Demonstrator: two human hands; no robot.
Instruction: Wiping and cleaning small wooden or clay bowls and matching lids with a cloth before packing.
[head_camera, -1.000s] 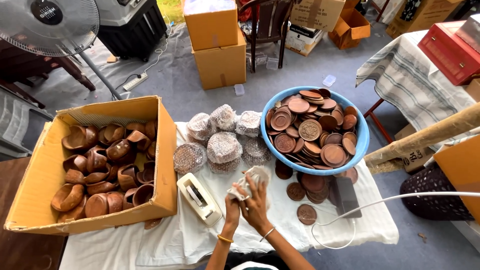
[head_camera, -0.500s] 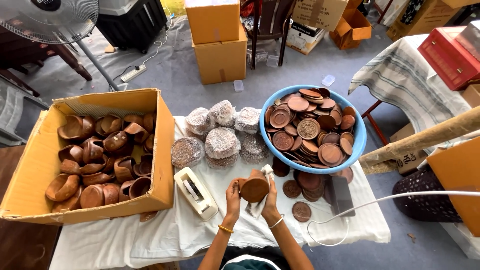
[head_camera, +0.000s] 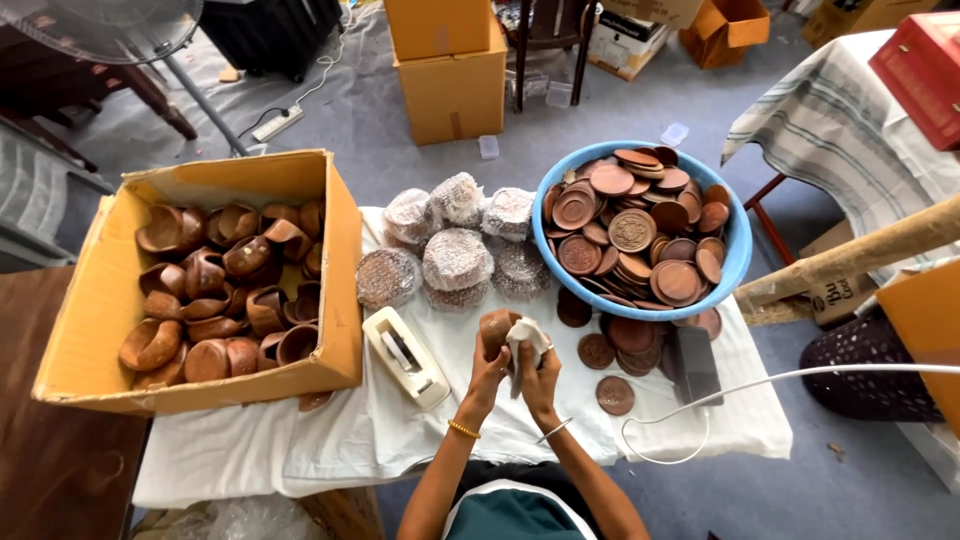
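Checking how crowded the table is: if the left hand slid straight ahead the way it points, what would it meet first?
Probably the wrapped round bundles just beyond the brown wooden piece that the left hand holds; the blue basin sits off to the right. Depth is hard to judge from above.

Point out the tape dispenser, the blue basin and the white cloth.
tape dispenser (head_camera: 404, 355), head view, middle of its top.
blue basin (head_camera: 738, 262), head view, right rim.
white cloth (head_camera: 526, 338), head view, bunched part between the hands.
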